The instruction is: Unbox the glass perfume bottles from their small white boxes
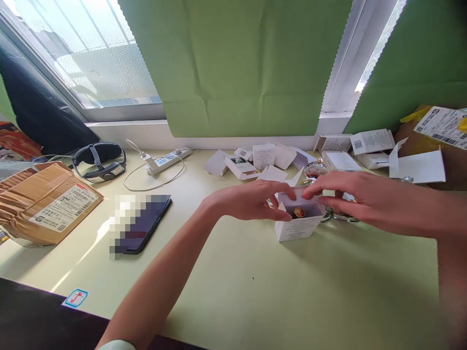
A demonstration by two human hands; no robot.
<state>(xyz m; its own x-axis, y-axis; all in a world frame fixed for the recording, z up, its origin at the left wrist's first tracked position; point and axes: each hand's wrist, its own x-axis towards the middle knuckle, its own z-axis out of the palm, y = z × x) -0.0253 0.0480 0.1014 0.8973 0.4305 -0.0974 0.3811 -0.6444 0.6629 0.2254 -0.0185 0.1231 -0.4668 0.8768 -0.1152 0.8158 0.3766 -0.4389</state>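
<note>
A small white box [297, 231] stands upright on the table with its top open. Inside it, the gold-and-red top of a small round item [299, 212] shows; the rest is hidden by the walls. My left hand [255, 200] grips the box's left side, thumb at the front and fingers toward the back. On the right, my right hand [346, 192] has its thumb and forefinger closed at the box's back right rim. Behind the box lies a shiny silver round item [315, 169]. More shiny pieces [345, 218] are partly covered by my right hand.
Several opened white cartons [241, 166] lie along the wall, with more boxes [372, 142] at the back right beside a brown carton [416, 133]. Leftward are a phone [148, 226], a power strip [168, 160], a black headset [100, 163] and a brown parcel [54, 204].
</note>
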